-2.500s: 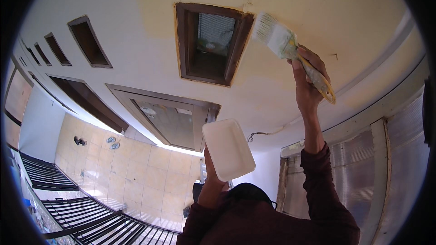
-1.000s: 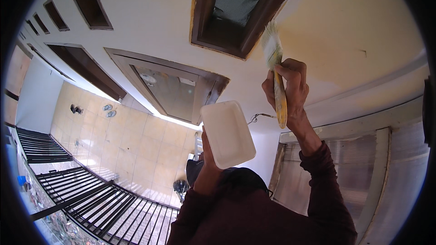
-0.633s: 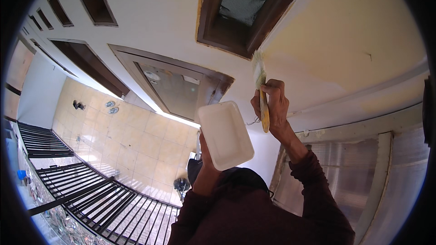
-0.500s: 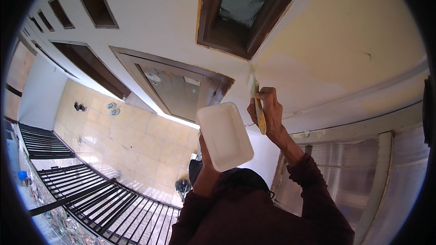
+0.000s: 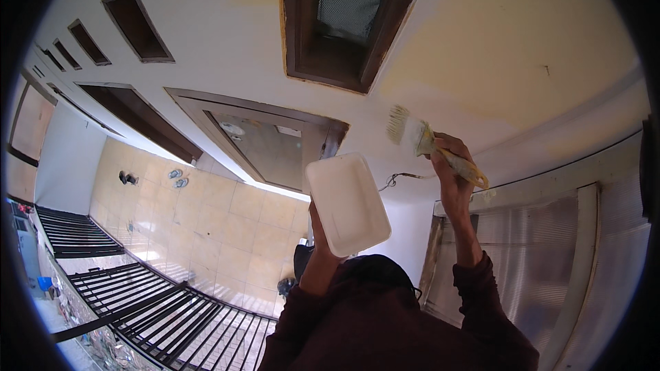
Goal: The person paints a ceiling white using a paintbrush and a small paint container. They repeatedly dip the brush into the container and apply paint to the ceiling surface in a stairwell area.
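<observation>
My right hand (image 5: 452, 165) grips the yellow-handled paintbrush (image 5: 412, 134), its bristles spread and coated pale, by the wall (image 5: 515, 55) just below and right of a brown-framed vent opening with mesh (image 5: 296, 20). The wall around that opening is patchy white and cream. My left hand (image 5: 321, 240) holds a shallow white rectangular tray (image 5: 347, 205) from its left and underside, fingers mostly hidden behind it. Paint in the tray, if any, is too pale to tell. A looped wire (image 5: 399, 175) hangs between tray and brush.
Below are a brown-framed door (image 5: 268, 151), smaller openings along the wall (image 5: 137, 20), and a tiled floor (image 5: 227, 247) with sandals (image 5: 179, 176) and shoes. A black metal railing (image 5: 151, 302) runs at lower left. Translucent ribbed panels (image 5: 522, 247) line the right.
The brush has moved down from beside the vent and turned from upright to slanting, bristles up-left, lifting slightly in the last half second. My left hand still holds the tray; the view has shifted.
</observation>
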Motion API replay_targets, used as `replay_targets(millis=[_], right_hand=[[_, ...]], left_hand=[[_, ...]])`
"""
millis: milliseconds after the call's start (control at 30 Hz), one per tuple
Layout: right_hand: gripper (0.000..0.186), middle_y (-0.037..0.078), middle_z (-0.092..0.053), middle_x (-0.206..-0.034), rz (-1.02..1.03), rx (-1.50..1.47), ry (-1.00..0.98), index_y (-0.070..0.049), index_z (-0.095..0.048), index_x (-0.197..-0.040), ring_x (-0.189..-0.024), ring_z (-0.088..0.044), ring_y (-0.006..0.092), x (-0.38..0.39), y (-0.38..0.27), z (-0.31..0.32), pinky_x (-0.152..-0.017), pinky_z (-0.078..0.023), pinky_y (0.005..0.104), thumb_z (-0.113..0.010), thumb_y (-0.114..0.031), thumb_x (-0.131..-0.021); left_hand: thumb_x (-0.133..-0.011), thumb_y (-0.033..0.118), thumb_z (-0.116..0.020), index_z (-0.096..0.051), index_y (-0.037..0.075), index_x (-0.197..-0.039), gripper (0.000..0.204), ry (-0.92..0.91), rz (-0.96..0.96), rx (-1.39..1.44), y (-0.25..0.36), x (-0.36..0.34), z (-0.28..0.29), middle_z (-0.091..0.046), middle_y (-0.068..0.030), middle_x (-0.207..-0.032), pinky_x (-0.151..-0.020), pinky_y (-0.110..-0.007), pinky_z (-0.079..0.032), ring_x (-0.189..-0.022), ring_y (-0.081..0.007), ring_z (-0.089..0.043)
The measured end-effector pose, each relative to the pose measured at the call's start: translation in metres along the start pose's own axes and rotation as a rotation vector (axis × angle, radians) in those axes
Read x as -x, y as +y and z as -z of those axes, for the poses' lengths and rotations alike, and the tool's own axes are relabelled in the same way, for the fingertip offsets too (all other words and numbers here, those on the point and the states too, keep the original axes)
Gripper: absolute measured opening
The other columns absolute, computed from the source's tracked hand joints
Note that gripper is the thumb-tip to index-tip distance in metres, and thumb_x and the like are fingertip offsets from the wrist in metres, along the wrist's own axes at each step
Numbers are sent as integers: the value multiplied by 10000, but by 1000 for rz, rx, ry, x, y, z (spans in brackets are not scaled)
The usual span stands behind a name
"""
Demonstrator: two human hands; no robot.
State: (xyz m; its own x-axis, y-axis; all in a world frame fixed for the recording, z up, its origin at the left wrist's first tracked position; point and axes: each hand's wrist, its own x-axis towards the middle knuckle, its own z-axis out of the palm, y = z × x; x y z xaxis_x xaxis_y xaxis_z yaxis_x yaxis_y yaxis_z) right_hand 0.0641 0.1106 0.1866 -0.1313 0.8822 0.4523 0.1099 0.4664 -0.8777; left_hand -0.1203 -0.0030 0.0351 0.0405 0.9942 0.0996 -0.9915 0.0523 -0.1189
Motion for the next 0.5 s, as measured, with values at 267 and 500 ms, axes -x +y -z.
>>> replay_targets(millis=[267, 500], right_hand=[[222, 148, -689, -990, -387, -597, 81, 27, -609, -1118, -804, -718, 233, 5, -1, 11, -691, -619, 391, -622, -124, -955], [194, 139, -695, -939, -243, -26, -272, 32, -627, -1037, -764, -722, 223, 7, -53, 2, -640, -602, 361, -659, -111, -909]], left_hand=[[-1017, 582, -391, -374, 97, -1497, 683, 93, -28, -73, -7, -8, -23, -541, -138, -1387, -956, -498, -556, -1209, -311, -602], [-1025, 521, -416, -487, 86, -1397, 577, 227, 17, -265, -15, -25, -47, -635, -102, -1224, -841, -438, -609, -1050, -249, -679]])
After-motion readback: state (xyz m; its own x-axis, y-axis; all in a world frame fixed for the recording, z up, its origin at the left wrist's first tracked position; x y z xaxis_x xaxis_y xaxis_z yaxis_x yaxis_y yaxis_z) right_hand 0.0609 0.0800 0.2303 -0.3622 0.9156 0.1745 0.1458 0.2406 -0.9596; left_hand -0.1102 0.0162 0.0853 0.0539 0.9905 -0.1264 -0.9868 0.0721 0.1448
